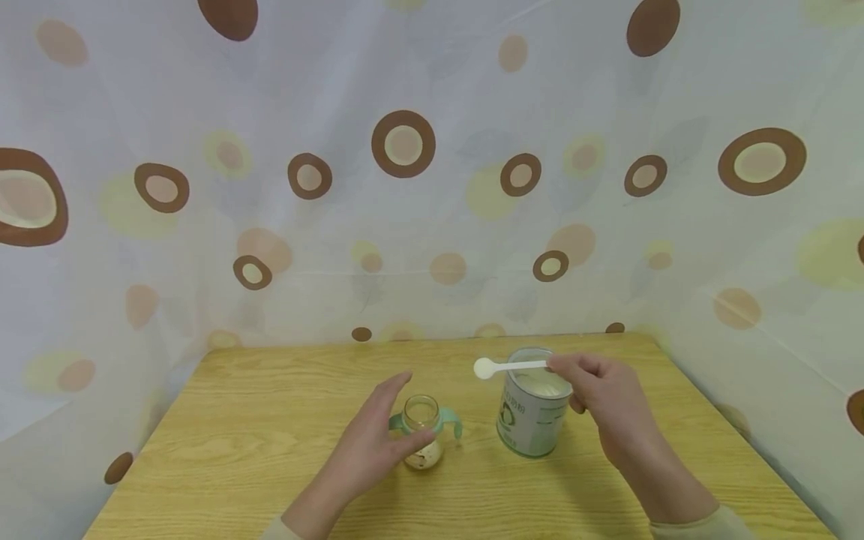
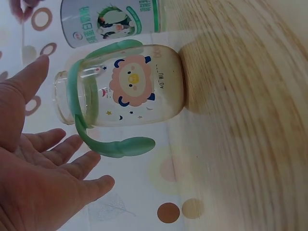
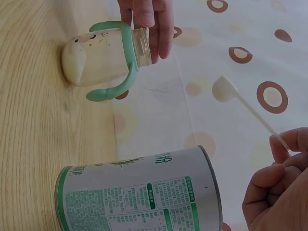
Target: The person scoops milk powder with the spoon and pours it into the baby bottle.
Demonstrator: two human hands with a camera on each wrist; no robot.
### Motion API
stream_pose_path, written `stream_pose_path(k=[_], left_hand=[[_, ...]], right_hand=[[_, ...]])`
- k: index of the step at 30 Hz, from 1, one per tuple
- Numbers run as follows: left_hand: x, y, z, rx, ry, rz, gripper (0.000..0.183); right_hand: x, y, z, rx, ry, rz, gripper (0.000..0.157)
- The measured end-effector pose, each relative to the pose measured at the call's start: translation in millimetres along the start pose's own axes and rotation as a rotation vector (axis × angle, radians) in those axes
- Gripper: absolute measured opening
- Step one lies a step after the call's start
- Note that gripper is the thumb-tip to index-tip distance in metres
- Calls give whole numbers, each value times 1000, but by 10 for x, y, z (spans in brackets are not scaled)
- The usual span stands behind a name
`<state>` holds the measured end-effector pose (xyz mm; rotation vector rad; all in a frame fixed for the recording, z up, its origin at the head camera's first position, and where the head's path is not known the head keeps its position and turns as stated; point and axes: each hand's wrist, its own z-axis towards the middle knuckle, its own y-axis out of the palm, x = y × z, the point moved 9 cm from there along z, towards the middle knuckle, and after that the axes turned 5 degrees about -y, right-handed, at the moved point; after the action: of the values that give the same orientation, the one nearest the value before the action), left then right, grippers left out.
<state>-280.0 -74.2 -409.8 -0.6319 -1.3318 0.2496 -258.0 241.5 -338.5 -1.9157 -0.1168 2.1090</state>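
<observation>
A clear baby bottle (image 2: pixel 130 86) with green side handles stands uncapped on the table, pale powder at its bottom. Beside its neck is my left hand (image 1: pixel 374 442), thumb and fingers spread; in the left wrist view the palm faces the bottle. My right hand (image 1: pixel 610 397) pinches the end of a white measuring scoop (image 1: pixel 502 366) between thumb and finger, holding it over the left rim of an open milk powder can (image 1: pixel 533 427). Pale powder shows inside the can. The scoop's round bowl (image 3: pixel 224 89) points toward the bottle; its contents are hard to make out.
The wooden table (image 1: pixel 270 390) reaches back to a hanging white curtain (image 1: pixel 445 217) printed with brown, peach and yellow circles. That curtain also encloses the left and right sides. The can stands right of the bottle, with a small gap between them.
</observation>
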Motion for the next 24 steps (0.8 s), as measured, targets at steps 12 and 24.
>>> stream_pose_path(k=[12,24], left_hand=[[-70,12,26,-3,-10,-6,91],[-128,20,64,-27,-13,-41,84]], right_hand=[[-8,185,14,-12,1,27,29],[4,349,21,-20,27,36,28]])
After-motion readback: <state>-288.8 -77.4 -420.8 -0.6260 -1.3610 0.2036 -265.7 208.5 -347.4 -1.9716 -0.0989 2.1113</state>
